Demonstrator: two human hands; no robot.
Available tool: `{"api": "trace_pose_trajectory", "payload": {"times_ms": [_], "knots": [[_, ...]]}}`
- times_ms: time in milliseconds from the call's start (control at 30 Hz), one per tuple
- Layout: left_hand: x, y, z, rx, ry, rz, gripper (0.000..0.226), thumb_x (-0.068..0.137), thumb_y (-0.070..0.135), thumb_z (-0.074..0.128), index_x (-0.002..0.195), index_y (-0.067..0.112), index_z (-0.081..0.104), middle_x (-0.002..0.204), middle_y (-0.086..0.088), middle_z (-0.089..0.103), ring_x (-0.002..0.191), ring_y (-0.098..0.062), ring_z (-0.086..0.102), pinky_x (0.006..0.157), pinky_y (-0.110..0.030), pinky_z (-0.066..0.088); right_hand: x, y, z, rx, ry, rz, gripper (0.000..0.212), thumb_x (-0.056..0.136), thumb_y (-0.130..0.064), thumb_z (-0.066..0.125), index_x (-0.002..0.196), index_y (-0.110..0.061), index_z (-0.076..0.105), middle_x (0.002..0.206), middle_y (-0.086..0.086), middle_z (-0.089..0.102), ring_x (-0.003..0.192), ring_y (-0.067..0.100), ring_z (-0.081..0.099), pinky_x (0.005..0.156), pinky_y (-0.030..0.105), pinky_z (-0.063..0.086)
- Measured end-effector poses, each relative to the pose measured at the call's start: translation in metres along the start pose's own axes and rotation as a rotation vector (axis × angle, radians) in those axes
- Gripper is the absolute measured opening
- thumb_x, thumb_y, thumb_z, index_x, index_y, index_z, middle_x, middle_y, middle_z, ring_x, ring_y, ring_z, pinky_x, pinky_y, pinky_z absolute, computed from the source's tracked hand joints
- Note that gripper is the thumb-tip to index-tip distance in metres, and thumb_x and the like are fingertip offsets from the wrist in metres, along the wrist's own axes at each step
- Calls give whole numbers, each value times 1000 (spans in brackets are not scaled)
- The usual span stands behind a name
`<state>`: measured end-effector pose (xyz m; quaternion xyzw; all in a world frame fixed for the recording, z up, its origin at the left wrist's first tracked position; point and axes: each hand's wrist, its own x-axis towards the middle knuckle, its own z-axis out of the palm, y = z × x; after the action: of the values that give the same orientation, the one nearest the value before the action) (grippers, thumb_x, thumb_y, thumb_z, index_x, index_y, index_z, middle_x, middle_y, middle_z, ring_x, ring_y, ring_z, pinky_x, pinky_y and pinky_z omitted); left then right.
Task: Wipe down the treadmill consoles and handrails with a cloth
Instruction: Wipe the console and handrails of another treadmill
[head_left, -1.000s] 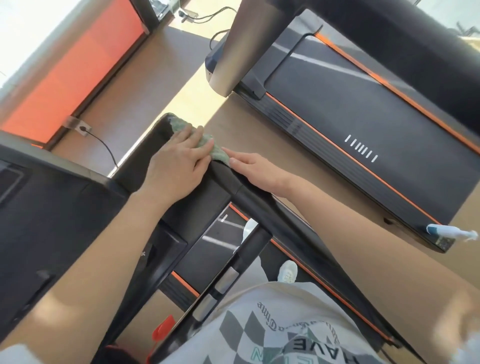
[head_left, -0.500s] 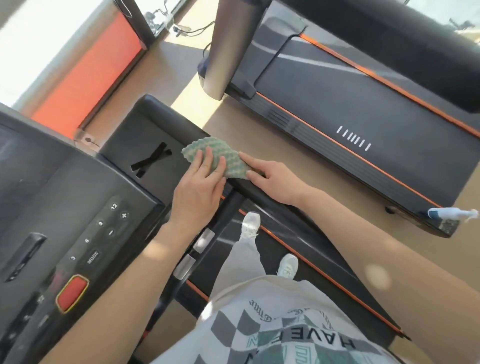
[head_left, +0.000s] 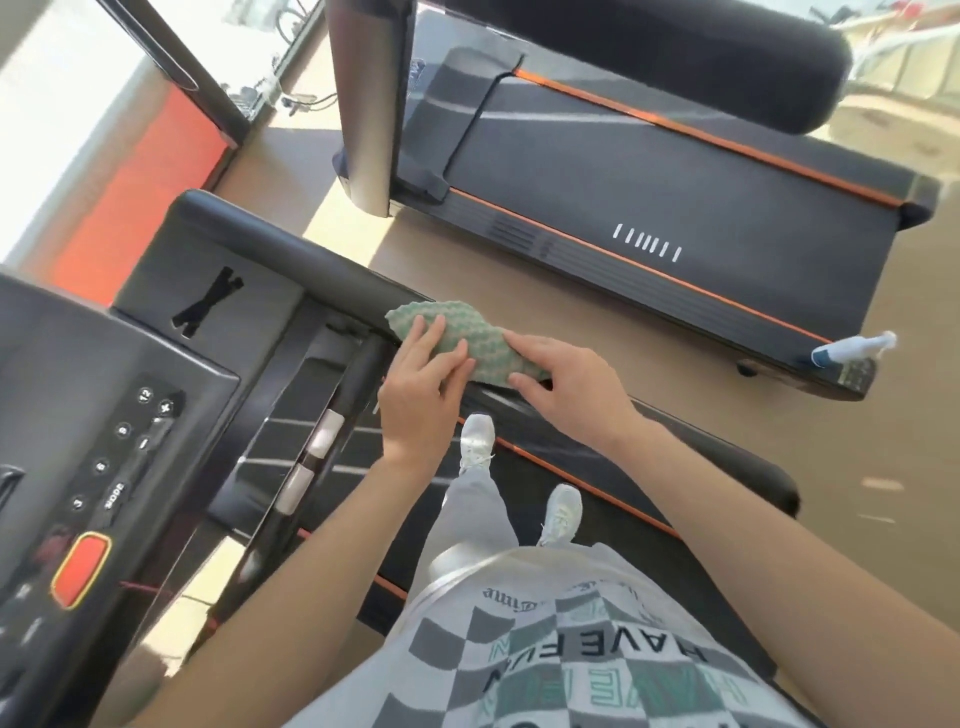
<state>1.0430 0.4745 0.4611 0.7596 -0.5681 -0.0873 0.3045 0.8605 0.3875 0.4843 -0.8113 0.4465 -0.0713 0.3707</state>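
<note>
left grip (head_left: 421, 395): fingers flat on cloth (head_left: 467, 338)
right grip (head_left: 571, 387): flat too, nothing clamped
handrail (head_left: 291, 260): beneath both grips; suggest wrapping cloth round, even pressure

Place: a gym or fitness room
Machines: near treadmill (head_left: 727, 478) and neighbouring treadmill (head_left: 649, 171) stand side by side; both have black belts edged in orange
Controls: console (head_left: 104, 415) with numbered speed keys, a MODE key and a red stop button (head_left: 80, 571)
Surroundings: tan floor (head_left: 857, 457), sunlit; power cables (head_left: 306, 101) by the wall
</note>
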Motion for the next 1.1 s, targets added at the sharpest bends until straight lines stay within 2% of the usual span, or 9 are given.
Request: {"api": "trace_pose_trajectory", "payload": {"times_ms": [133, 233, 300, 467, 667, 833, 967, 1033, 1100], "knots": [[-23, 21, 19, -23, 2, 97, 17, 92, 20, 73, 102, 9, 80, 134, -13, 66, 134, -34, 55, 104, -41, 53, -38, 24, -3, -84, 90, 6, 53, 94, -36, 64, 146, -31, 51, 139, -13, 59, 118, 16, 60, 93, 39, 53], [-36, 38, 31, -51, -1, 183, 17, 93, 23, 73, 100, 9, 80, 131, -10, 68, 132, -29, 58, 102, -36, 54, -72, 44, -1, -156, 228, -8, 55, 89, -30, 72, 141, -22, 58, 136, -1, 63, 118, 22, 61, 107, 45, 46], [-41, 49, 39, -64, 1, 246, 16, 91, 24, 76, 96, 9, 80, 127, -9, 71, 130, -28, 60, 100, -38, 55, -96, 57, 1, -211, 344, -11, 54, 84, -26, 77, 135, -18, 63, 135, 6, 64, 122, 24, 60, 115, 50, 38], [-56, 81, 59, -77, -52, 381, 14, 86, 23, 81, 90, 10, 78, 123, -7, 73, 126, -27, 63, 101, -41, 53, -148, 87, 7, -319, 517, 1, 46, 87, -22, 74, 132, -16, 65, 140, 10, 61, 132, 27, 55, 117, 55, 31], [-74, 121, 82, -66, -108, 512, 15, 82, 23, 84, 90, 12, 77, 120, -5, 74, 121, -25, 66, 99, -42, 54, -194, 118, 4, -316, 662, 68, 43, 85, -15, 78, 127, -13, 69, 139, 10, 61, 134, 29, 54, 113, 54, 38], [-83, 148, 99, -52, -190, 584, 24, 81, 25, 83, 103, 16, 77, 125, -1, 72, 123, -22, 65, 102, -42, 52, -219, 132, -1, -215, 708, 155, 47, 81, -10, 81, 126, -9, 70, 138, 12, 62, 131, 30, 56, 107, 51, 47], [-90, 168, 113, -9, -250, 667, 34, 84, 28, 80, 117, 20, 76, 128, -2, 71, 122, -24, 65, 102, -43, 51, -238, 140, -6, -136, 726, 263, 54, 78, -6, 82, 130, -9, 67, 132, 12, 65, 116, 33, 65, 99, 48, 54], [-94, 177, 117, 8, -242, 713, 32, 86, 29, 77, 117, 22, 76, 126, -3, 71, 119, -25, 65, 99, -43, 51, -248, 143, -9, -113, 720, 330, 57, 77, -4, 82, 131, -9, 66, 121, 9, 72, 105, 31, 66, 90, 47, 57], [-97, 182, 118, -6, -203, 729, 26, 87, 30, 76, 112, 23, 77, 122, -3, 72, 114, -25, 65, 94, -42, 50, -252, 140, -10, -5, 703, 406, 57, 79, -5, 82, 133, -11, 64, 112, 6, 74, 96, 26, 65, 84, 41, 57]]}}
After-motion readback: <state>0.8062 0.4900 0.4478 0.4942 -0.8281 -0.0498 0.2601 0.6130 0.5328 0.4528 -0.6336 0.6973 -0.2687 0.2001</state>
